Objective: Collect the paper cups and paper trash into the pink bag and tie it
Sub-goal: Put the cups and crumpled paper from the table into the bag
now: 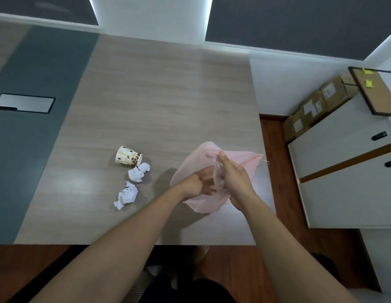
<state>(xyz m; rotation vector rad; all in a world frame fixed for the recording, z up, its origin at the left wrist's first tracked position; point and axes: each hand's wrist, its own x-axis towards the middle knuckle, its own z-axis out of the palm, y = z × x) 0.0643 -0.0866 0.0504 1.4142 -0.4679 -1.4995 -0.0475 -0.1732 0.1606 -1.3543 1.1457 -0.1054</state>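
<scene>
Pinching gathered film of the pink bag (201,157), the right hand (234,179) stands fingers-up over the near right of the table (168,95), the left hand (197,182) sunk in the folds, its hold undeterminable, yet nearer the cup (129,155) lying on its side, axis left-right, and two paper wads (138,173) to the left

A thin, translucent pink bag (199,206) is bunched and held just above the table's right side, gripped by the left hand (196,182) and right hand (232,174). Left of it, a bean-printed paper cup (128,155) lies on its side, touching one crumpled white paper ball (137,173); a second paper ball (126,195) lies nearer.
</scene>
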